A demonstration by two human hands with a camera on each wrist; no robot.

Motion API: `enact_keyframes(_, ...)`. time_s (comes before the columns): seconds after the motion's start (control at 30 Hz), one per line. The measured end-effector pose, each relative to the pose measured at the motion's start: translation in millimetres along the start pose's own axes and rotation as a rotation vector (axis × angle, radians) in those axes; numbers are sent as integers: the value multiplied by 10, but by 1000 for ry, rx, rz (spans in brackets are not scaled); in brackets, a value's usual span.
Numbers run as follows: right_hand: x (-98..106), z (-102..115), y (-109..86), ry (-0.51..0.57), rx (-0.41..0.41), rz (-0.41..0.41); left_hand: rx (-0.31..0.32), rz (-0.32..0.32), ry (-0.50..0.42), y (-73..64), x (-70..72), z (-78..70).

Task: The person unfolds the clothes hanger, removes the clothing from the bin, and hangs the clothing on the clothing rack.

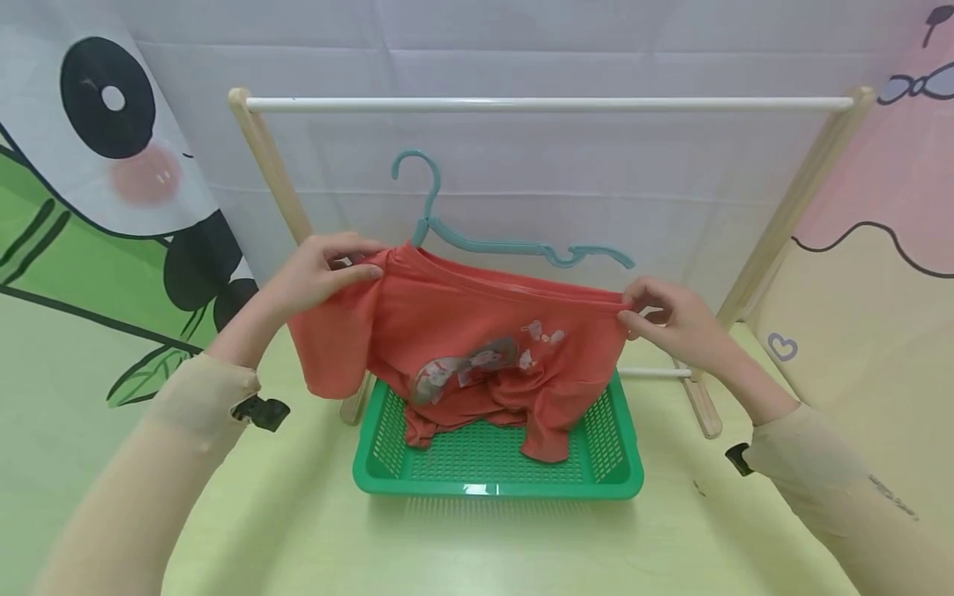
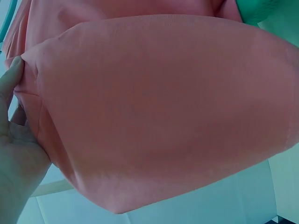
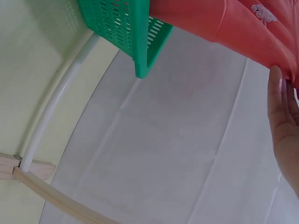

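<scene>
A coral-red top with a printed bow and small figures is stretched between both hands. My left hand pinches it near the left shoulder seam; one sleeve hangs below that hand and fills much of the left wrist view. At the opposite end of the upper edge, my right hand pinches the cloth between thumb and fingers. A teal hanger shows above the neckline, hook upward and right arm outside the top. Its left arm disappears at the cloth near the left shoulder; whether inside or behind, I cannot tell.
The top's lower part hangs into a green plastic basket on the pale yellow-green table. Behind it stands a rack with a white rail and wooden legs. A printed cloth backdrop rises at the back.
</scene>
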State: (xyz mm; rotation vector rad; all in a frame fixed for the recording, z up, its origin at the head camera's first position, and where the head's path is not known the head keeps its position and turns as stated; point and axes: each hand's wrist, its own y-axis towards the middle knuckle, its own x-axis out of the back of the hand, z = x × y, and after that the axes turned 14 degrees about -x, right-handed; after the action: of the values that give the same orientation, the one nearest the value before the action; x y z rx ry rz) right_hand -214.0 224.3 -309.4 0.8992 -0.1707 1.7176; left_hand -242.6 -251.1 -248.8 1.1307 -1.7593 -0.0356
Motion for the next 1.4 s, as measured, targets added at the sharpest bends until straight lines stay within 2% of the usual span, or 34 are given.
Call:
enact_keyframes(0.17,64,-26,-41,-59,24,-39,-5,10,-28,-77,-30,62)
enact_keyframes(0.3,130,2,-62,-76,37,-33,-29,18,-48,-106,-50,95)
enact_keyframes(0.73,251,64,-53,-123,71,-25,-43,49,-53,-117,-61,107)
enact_keyframes(1.0,308,136,14,-168,129,-46,-45,114,-38,-111,-120,150)
enact_keyframes(1.2,294,232,116,-132,161,-73,-44,144,-28,-59,-200,111)
enact_keyframes(1.4,274,406,235,-104,137,-141,-71,156,-20,34,-247,40)
